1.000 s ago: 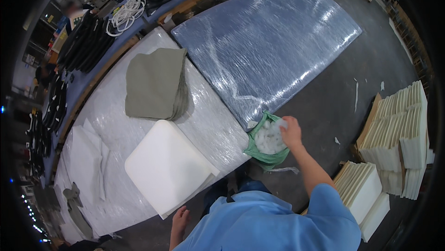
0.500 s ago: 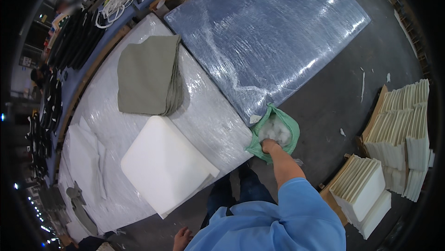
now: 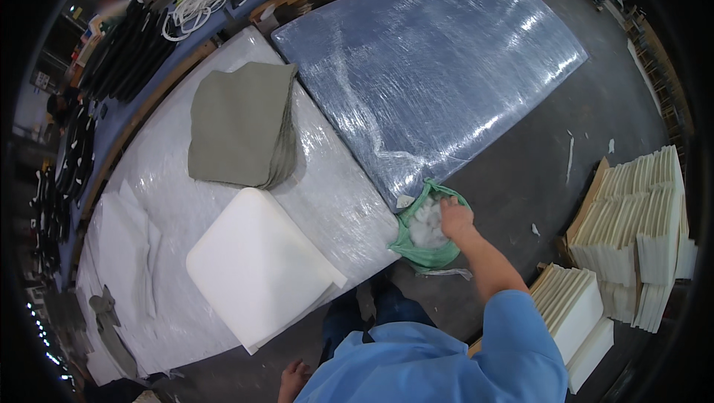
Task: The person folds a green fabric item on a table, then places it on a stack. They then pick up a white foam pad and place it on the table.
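A green woven bag [image 3: 437,256] of white fluffy stuffing [image 3: 425,229] hangs at the near corner of the blue wrapped slab, its mouth gaping upward. My right hand [image 3: 456,218] is over the bag's right side, at the edge of the stuffing, fingers stretched toward the rim; nothing shows in them. Low beside my body hangs my left hand [image 3: 296,378], empty, its fingers loosely apart. Left of the bag, a stack of white foam sheets [image 3: 260,265] lies on the pale plastic-wrapped surface [image 3: 338,202]. Beyond it sits a pile of grey-green fabric pieces [image 3: 239,124].
The blue plastic-wrapped slab [image 3: 424,68] adjoins the pale surface at the far side. Cream foam panels [image 3: 628,217] stand stacked on the floor at right, with more panels [image 3: 569,302] nearer me. White cord [image 3: 199,2] lies on a long blue bench. A person [image 3: 108,12] is at far left.
My right hand has lifted from the stuffing and shifted right and away from me, toward the bag's right rim. The whole view has shifted slightly. My left hand stays low.
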The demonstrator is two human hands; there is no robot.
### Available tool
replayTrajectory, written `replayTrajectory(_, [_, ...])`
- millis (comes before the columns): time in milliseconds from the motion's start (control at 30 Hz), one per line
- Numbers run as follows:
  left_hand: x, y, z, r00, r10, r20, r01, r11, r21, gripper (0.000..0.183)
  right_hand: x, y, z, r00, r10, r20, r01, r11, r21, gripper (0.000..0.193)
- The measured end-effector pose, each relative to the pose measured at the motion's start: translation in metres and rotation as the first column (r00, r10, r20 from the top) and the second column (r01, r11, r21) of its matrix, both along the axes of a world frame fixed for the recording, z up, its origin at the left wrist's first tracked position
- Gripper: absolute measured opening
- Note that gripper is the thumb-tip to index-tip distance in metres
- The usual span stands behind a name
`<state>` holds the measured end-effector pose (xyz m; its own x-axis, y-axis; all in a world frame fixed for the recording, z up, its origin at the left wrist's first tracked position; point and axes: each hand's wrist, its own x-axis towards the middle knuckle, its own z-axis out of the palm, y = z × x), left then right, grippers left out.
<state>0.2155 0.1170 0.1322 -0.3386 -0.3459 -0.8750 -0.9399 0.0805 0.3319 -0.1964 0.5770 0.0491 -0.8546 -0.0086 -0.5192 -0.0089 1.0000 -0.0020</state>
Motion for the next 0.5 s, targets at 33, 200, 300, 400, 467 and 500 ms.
replayTrajectory(33, [-0.006,-0.001,0.001,0.978,0.197,0.067,-0.199,0.979,0.04,0.048,-0.002,0.007,0.001,1.0,-0.007,0.007,0.007,0.997,0.071,0.057])
replayTrajectory(200, [-0.013,-0.019,0.011,0.956,0.293,-0.028,-0.292,0.956,0.024,0.047,0.009,0.015,-0.001,0.997,-0.038,0.06,0.032,0.994,0.108,0.068])
replayTrajectory(300, [-0.009,-0.02,0.013,0.959,0.284,-0.022,-0.284,0.959,-0.003,0.047,0.019,0.011,0.008,0.988,-0.155,0.017,0.155,0.987,-0.037,0.072])
replayTrajectory(400, [-0.002,-0.018,0.018,0.996,0.08,0.034,-0.08,0.997,-0.012,0.045,0.039,0.012,0.029,0.93,-0.347,-0.118,0.272,0.871,-0.41,0.065])
replayTrajectory(467, [-0.001,-0.014,0.022,0.997,-0.06,0.045,0.06,0.998,0.006,0.046,0.052,0.016,0.033,0.844,-0.535,0.033,0.398,0.585,-0.707,0.056])
replayTrajectory(500, [-0.007,-0.012,0.02,0.994,-0.105,0.024,0.105,0.994,0.019,0.048,0.059,0.022,0.032,0.774,-0.593,0.222,0.491,0.34,-0.802,0.051])
